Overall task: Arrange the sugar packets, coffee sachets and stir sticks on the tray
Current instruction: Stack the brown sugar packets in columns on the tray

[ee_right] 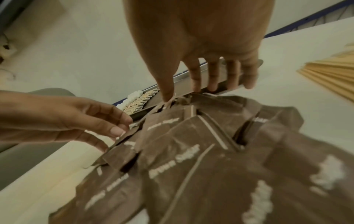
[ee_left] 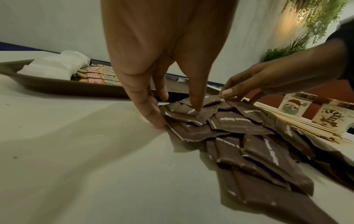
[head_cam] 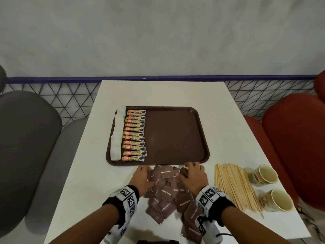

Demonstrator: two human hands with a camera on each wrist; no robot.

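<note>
Left on the brown tray, white sugar packets line up beside coffee sachets marked "GRANULES". Just in front of it, the left hand and right hand bracket a loose heap of "Brown Sugar" packets on the table, fingers fairly straight and spread, tips pressing its far end. Stir sticks lie farther right.

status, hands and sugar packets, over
Left hand and right hand at brown sugar packets, fingers touching. Packets off tray, piled at near edge. Nothing blocking.
</note>
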